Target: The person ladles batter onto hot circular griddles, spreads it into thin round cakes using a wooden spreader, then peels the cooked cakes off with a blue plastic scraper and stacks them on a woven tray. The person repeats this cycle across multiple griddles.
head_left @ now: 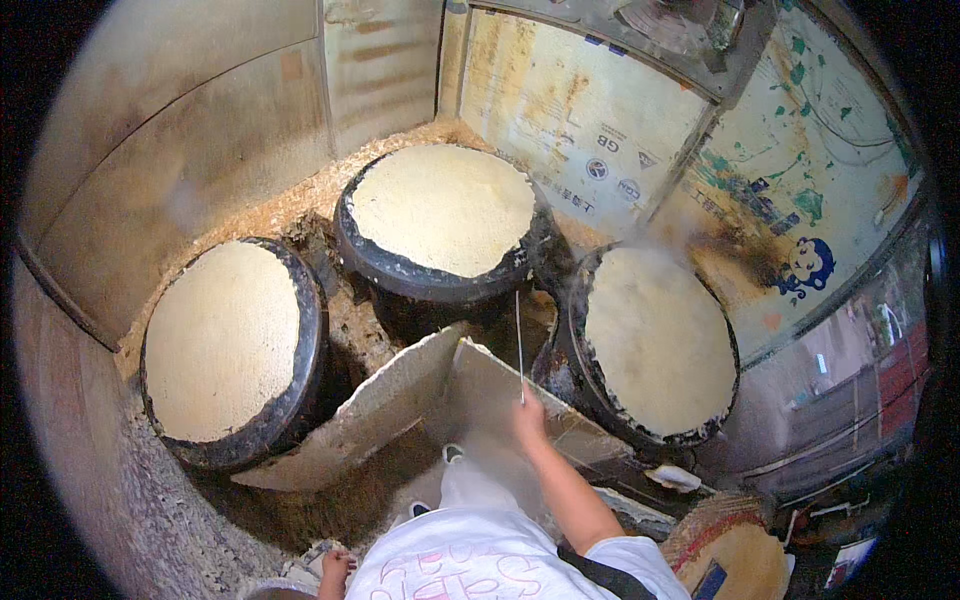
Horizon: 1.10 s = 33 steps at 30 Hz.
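Thin straight metal rod [519, 345], upright in right hand [529, 420]

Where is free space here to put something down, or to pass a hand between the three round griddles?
Free: the slanted boards before the right hand, which holds a thin stick. Crowded: the narrow gaps between the left griddle, middle griddle and right griddle, all batter-covered.

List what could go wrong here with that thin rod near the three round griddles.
Steam or smoke rises by the right griddle, close to the right hand: a burn seems possible. The thin rod points into the narrow gap between griddles and could scrape the middle griddle's pale sheet. Sawdust packed around the black rims might scorch.
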Motion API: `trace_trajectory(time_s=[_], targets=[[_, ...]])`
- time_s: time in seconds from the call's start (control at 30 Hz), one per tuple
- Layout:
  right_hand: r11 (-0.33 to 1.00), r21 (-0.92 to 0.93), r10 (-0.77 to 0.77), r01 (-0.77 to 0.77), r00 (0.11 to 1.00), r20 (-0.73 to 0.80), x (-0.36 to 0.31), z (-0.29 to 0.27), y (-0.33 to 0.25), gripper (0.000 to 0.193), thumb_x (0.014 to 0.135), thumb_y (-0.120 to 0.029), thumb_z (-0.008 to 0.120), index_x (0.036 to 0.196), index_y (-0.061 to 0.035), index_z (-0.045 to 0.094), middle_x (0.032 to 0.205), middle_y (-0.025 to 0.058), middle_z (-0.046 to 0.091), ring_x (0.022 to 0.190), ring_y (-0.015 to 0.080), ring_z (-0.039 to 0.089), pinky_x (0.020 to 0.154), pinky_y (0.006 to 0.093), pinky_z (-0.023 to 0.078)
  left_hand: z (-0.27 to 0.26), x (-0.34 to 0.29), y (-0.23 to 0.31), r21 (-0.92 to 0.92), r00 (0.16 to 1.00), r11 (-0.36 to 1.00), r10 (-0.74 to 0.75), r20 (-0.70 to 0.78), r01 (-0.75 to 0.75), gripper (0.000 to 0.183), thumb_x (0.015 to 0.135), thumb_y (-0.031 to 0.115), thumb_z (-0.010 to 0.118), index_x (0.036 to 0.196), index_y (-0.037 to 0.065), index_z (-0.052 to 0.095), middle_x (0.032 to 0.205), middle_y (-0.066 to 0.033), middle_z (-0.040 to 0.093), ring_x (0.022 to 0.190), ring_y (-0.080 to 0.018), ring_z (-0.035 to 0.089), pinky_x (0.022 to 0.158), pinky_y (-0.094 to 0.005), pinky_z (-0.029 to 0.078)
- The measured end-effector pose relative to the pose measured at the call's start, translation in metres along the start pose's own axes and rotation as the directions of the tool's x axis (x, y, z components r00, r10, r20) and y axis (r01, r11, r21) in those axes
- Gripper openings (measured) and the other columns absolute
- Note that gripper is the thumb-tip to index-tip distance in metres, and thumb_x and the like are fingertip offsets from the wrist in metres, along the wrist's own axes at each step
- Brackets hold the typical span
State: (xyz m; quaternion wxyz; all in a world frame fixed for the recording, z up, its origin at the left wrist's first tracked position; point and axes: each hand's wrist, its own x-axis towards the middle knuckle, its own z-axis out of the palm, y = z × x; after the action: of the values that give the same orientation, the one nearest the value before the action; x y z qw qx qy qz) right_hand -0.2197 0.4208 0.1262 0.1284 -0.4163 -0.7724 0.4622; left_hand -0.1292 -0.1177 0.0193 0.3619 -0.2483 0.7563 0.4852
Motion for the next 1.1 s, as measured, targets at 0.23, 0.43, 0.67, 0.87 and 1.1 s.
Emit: trace_trajectory(time_s=[0.23,0.43,0.67,0.87,1.1], targets=[[0.992,0.128,0.048,-0.021,0.976,-0.213,0.148,0.019,-0.016,0.043,0.082,-0.009,0.055,0.124,-0.0037,0.052,0.071,0.0146,0.058,0.062,0.0216,0.052,0.059,0.0357,0.043,0.012,-0.02,0.018,-0.057,0.996,0.997,-0.06,-0.06,0.057,0.018,0.082,0.01,0.053,0.098,0.003,0.059,0.081,-0.0122,0.066,0.068,-0.0201,0.064,0.058,-0.0325,0.047],[0.693,0.636,0.406,-0.338,0.913,0.043,0.315,-0.012,-0.046,0.02,0.092,-0.02,0.041,0.084,-0.0032,0.051,0.065,0.0094,0.053,0.042,0.018,0.043,0.035,0.0351,0.035,0.04,-0.023,0.064,-0.124,0.992,0.989,-0.094,-0.085,0.084,0.02,0.082,0.015,0.054,0.096,0.002,0.061,0.082,-0.013,0.067,0.07,-0.0215,0.064,0.061,-0.0335,0.047],[0.647,0.717,0.266,-0.26,0.958,0.108,0.359,-0.014,-0.098,0.017,0.093,-0.014,0.042,0.1,-0.0004,0.049,0.061,0.0056,0.047,0.041,0.0123,0.039,0.036,0.0296,0.034,0.066,-0.038,0.1,-0.204,0.989,0.976,-0.105,-0.106,0.082,0.022,0.082,0.02,0.056,0.094,0.002,0.063,0.083,-0.014,0.067,0.074,-0.023,0.064,0.065,-0.0347,0.048],[0.577,0.728,0.294,-0.37,0.926,0.237,0.33,0.005,-0.104,0.024,0.092,-0.013,0.04,0.109,0.0019,0.048,0.056,0.0006,0.038,0.039,0.0105,0.032,0.037,0.029,0.032,0.069,-0.041,0.082,-0.18,0.986,0.981,-0.098,-0.132,0.073,0.026,0.081,0.024,0.057,0.092,0.002,0.065,0.084,-0.0148,0.067,0.076,-0.0243,0.064,0.068,-0.0357,0.048],[0.382,0.795,0.336,-0.472,0.872,0.357,0.265,0.008,-0.082,0.016,0.091,-0.016,0.041,0.082,-0.0055,0.048,0.05,-0.0013,0.031,0.037,0.0129,0.029,0.037,0.0295,0.025,0.052,-0.021,0.032,0.089,0.98,0.996,0.026,-0.198,-0.008,0.03,0.081,0.029,0.058,0.089,0.002,0.067,0.085,-0.0158,0.067,0.08,-0.0259,0.065,0.071,-0.0369,0.049]])
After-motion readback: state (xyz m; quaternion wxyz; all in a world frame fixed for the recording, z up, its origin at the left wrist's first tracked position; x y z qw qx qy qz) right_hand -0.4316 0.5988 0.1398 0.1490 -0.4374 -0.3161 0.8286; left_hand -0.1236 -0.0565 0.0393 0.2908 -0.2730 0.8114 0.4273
